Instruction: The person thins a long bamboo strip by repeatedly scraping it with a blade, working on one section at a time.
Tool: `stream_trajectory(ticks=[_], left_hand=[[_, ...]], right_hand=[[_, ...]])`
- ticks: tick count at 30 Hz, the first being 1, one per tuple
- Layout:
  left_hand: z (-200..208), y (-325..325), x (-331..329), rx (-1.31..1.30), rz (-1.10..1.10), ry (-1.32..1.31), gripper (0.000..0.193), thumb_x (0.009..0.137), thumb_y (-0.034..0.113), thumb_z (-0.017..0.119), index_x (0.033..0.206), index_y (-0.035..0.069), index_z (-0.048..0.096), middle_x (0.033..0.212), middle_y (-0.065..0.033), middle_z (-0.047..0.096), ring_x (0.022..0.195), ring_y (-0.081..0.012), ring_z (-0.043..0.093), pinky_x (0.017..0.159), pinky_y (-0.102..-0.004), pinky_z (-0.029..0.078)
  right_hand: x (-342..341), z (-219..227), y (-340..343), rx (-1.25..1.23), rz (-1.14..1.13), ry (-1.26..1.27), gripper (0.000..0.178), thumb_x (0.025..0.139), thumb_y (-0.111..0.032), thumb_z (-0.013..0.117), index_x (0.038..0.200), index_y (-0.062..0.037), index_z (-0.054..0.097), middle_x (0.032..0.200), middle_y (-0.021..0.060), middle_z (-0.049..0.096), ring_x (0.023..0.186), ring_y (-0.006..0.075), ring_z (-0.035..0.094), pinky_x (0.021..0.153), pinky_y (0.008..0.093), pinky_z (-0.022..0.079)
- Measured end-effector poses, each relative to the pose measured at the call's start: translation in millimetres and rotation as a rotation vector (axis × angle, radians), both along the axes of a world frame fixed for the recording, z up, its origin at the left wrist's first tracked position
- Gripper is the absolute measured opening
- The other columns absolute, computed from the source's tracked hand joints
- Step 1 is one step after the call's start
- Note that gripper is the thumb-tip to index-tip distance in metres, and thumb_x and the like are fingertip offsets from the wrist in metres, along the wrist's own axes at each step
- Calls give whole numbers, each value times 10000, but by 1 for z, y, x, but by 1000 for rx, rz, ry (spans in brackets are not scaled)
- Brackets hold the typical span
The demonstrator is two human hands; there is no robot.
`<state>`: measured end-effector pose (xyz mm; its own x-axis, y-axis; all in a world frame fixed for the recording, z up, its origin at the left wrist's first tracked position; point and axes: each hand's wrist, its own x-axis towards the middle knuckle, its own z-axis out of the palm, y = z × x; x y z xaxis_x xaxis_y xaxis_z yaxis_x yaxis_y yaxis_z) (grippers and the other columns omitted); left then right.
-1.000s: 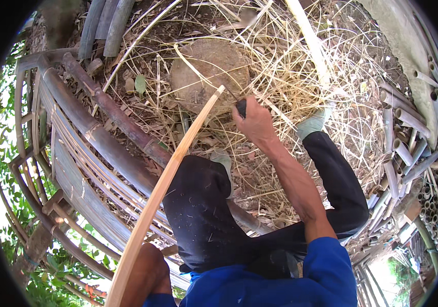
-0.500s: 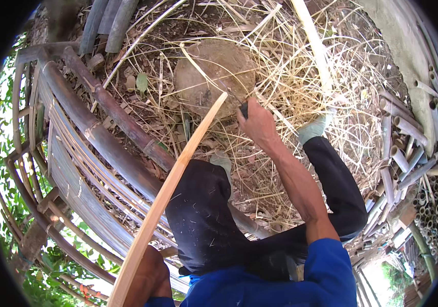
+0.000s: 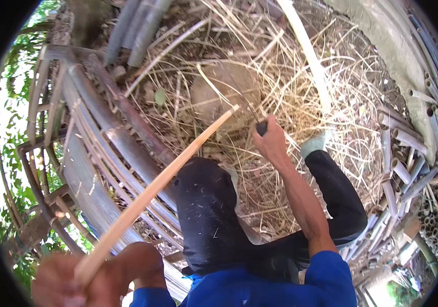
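Observation:
A long, pale bamboo strip (image 3: 160,185) slants from the lower left up to a tapered tip above the round brown block (image 3: 211,94). Its near end is in my left hand (image 3: 71,284), closed around it and smeared by motion. My right hand (image 3: 271,140) is wrapped round the dark handle of a knife (image 3: 262,128). The thin blade points up and to the left over the block, just right of the strip's tip. I cannot tell whether blade and strip touch.
Loose shavings (image 3: 301,87) cover the ground around the block. A bamboo bench (image 3: 96,179) curves along the left. A bright split pole (image 3: 306,46) lies at the far side. Cut bamboo tubes (image 3: 408,138) pile up at right beside a concrete ledge (image 3: 382,30). My bent knees flank the middle.
My left hand has come into view at the lower left, and the strip now lies at a flatter slant. The right hand with the knife has shifted slightly right and nearer; the view has turned.

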<state>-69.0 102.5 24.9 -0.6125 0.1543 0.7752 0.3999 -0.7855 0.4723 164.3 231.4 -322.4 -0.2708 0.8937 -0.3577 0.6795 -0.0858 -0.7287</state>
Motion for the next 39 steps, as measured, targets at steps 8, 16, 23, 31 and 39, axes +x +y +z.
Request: stream_trajectory(ticks=[8,16,23,31,39], left_hand=[[113,56,-75,-370,134,12,218,1067,295,523,1089,85,575,670,23,454,487,-56,316,422,-227,227],[182,72,-33,-475,319,273,399,983,270,705,1310,44,670,630,51,590,497,-31,396,463,-222,278],[204,31,1,-692,295,358,302,1003,275,670,1220,73,731,623,73,497,518,-27,383,473,-219,256],[33,-37,46,-1118,-325,61,230,986,199,681,1136,30,719,632,64,517,490,-28,404,446,-228,288],[-38,-85,92,-1379,-756,-408,337,1063,201,534,1308,-13,624,651,-47,602,388,-42,384,338,-220,275]], right_hand=[[39,99,15,379,-165,104,341,788,-256,815,974,-8,673,748,120,684,666,213,655,649,380,524],[91,181,0,432,-320,272,238,899,-214,752,855,-6,646,653,1,562,625,73,484,573,279,405],[124,210,-31,449,-348,344,315,910,-268,762,805,-18,603,640,-12,507,609,80,426,557,291,377],[117,234,-52,420,-246,411,415,927,-350,736,791,-21,523,626,37,435,590,151,392,544,343,356],[93,241,-91,369,-37,228,553,986,-578,556,916,-36,646,623,102,565,574,247,561,575,418,448]])
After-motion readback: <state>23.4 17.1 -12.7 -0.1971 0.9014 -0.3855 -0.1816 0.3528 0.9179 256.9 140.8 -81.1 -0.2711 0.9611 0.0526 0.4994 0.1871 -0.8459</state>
